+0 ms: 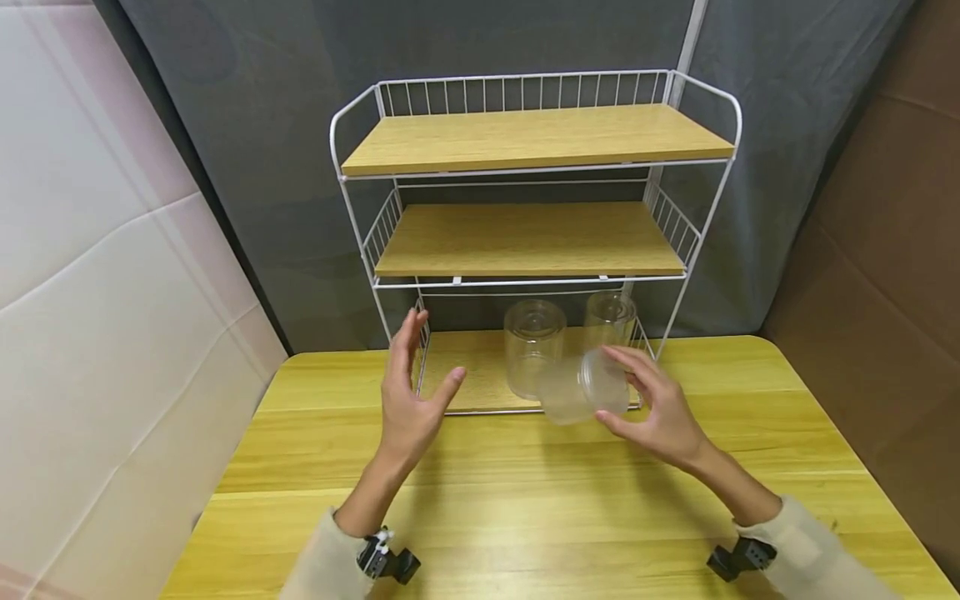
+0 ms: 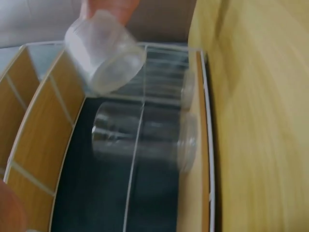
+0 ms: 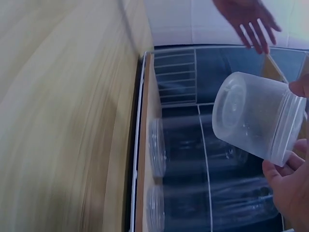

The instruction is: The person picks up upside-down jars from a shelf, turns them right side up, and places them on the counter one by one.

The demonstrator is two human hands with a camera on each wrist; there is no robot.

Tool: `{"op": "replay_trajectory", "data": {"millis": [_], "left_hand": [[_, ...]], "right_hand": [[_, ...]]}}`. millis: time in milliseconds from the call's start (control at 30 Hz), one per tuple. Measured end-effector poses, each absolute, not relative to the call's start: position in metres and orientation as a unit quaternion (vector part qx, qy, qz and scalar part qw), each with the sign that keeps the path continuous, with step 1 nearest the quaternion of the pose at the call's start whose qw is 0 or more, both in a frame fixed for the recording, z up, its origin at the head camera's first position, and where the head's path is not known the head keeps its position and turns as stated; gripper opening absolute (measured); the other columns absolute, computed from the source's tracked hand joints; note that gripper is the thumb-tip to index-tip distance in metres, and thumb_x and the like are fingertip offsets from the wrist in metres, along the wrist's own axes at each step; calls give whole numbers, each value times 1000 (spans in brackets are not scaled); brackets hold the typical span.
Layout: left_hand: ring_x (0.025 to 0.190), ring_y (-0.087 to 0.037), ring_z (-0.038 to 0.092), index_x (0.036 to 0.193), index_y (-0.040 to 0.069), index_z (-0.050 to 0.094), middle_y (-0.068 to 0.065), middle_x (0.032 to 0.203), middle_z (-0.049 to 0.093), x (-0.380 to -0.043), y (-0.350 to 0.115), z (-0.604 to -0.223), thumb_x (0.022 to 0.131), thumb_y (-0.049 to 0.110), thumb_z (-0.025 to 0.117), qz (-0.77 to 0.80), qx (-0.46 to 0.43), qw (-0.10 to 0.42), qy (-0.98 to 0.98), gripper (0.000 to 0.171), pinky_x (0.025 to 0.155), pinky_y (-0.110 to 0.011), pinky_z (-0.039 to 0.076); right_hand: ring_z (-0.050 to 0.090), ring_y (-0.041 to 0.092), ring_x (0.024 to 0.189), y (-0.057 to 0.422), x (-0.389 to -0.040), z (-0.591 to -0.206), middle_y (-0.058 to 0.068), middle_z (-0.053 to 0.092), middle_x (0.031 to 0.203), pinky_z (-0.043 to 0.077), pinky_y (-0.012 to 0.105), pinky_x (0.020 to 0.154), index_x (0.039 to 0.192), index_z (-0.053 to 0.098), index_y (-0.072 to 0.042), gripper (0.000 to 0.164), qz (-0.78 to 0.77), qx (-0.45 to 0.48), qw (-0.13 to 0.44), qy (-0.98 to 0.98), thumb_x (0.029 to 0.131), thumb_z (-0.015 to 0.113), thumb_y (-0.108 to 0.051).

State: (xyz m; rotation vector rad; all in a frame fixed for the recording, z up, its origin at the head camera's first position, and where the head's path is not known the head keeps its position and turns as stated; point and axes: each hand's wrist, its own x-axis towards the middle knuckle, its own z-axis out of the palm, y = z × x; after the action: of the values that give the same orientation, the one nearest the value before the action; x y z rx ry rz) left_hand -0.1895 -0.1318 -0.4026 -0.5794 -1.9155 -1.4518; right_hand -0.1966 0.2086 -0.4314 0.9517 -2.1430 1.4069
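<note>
My right hand (image 1: 656, 408) holds a frosted plastic jar (image 1: 573, 387) by its ridged rim end, thumb below and fingers above. The jar lies tilted on its side in the air, its base pointing left, in front of the bottom shelf (image 1: 468, 375). In the right wrist view, the frosted jar (image 3: 253, 116) shows its round base. To the left, my left hand (image 1: 412, 400) is raised with fingers extended and thumb apart, holding nothing. On the bottom shelf stand two clear jars, one nearer the middle (image 1: 528, 346) and another behind at right (image 1: 606, 312), ridged ends down.
A white wire rack with three wooden shelves stands at the table's back; its top shelf (image 1: 536, 137) and middle shelf (image 1: 528, 242) overhang the jars. Wire sides (image 1: 675, 225) flank the shelves. The wooden table (image 1: 525, 508) stretches in front, with a brown panel (image 1: 885, 292) at right.
</note>
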Motion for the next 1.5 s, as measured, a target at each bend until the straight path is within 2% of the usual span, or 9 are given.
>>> {"op": "replay_trajectory", "data": {"millis": [233,367,500,633,733,867,933,1133,1500], "left_hand": [[154,-30,36,164,-1,30,-19,163,40,-194,-155,-388,84,-7,81,-542,-206,398,-711,95,131,-44,25],[156,-30,34,164,-2,28,-21,164,38,-199,-166,-378,84,-4,84,-558,-202,405,-695,98,131,-44,23],[157,-28,32,165,-2,24,-17,166,37,-205,-176,-364,87,11,89,-577,-203,400,-683,103,132,-43,21],[158,-27,32,166,0,23,-14,166,37,-211,-182,-351,83,23,93,-597,-202,394,-669,111,132,-41,21],[158,-26,31,166,0,22,-13,167,36,-216,-185,-343,81,10,93,-607,-199,384,-667,111,132,-40,21],[158,-23,30,167,0,20,-11,168,35,-225,-186,-335,77,-15,84,-607,-189,366,-680,111,132,-38,21],[159,-23,30,167,0,18,-12,169,34,-229,-185,-330,77,-20,81,-605,-186,359,-686,112,132,-39,20],[159,-30,28,165,-5,18,-22,168,32,-231,-177,-312,80,-20,79,-610,-188,337,-692,106,132,-42,19],[160,-28,27,163,-6,24,-20,169,33,-246,-172,-305,81,-18,80,-619,-212,319,-685,101,132,-37,20]], "right_hand": [[58,24,133,227,-201,-428,19,61,143,49,15,104,144,61,2,83,403,353,227,-813,68,94,-4],[58,32,133,237,-202,-427,17,62,143,46,14,107,143,62,1,82,378,359,222,-824,68,96,-7],[60,34,128,249,-203,-430,13,64,140,39,11,111,142,64,-1,82,354,365,218,-833,67,96,-9],[61,34,125,260,-204,-434,12,64,139,34,8,112,142,64,-2,82,329,376,216,-839,66,95,-11],[61,33,126,268,-204,-435,13,64,140,34,8,114,142,64,-2,83,317,383,212,-841,67,96,-12],[61,32,127,279,-205,-438,15,64,139,34,8,114,141,65,0,84,303,390,209,-844,65,98,-12],[61,32,126,284,-205,-440,16,65,138,34,7,112,140,65,0,84,296,392,212,-845,63,99,-12],[62,27,123,297,-206,-445,13,66,136,34,4,109,139,66,1,85,285,384,201,-855,62,100,-12],[63,26,121,317,-206,-457,17,67,132,31,4,110,134,68,3,79,288,375,206,-857,61,98,-8]]}}
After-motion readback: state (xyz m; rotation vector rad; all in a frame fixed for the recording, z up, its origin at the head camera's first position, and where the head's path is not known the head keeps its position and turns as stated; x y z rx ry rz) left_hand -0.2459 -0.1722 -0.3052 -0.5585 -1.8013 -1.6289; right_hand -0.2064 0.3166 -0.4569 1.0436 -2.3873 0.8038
